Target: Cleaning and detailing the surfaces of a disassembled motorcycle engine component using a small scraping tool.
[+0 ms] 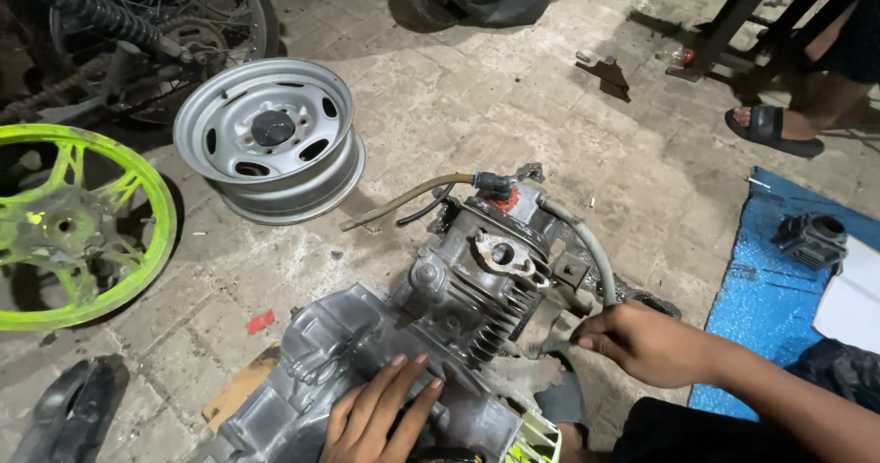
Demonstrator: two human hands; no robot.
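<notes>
A grey motorcycle engine [440, 307] lies on the paved floor, its finned cylinder pointing up and away from me. My left hand [380, 413] rests flat on the crankcase cover [321, 353], fingers together. My right hand [642, 342] reaches in from the right and pinches the engine's right side just below the fins, where a grey hose [596, 257] curves down. A tan hose [403, 199] and a red cap [502, 199] sit at the cylinder head.
A grey steel wheel rim [270, 137] lies to the far left, a lime-green alloy wheel [69, 225] beside it. On the right, a blue mat [761, 298] holds a small cylinder part [811, 238]. Another person's sandalled foot [775, 126] stands at the back right.
</notes>
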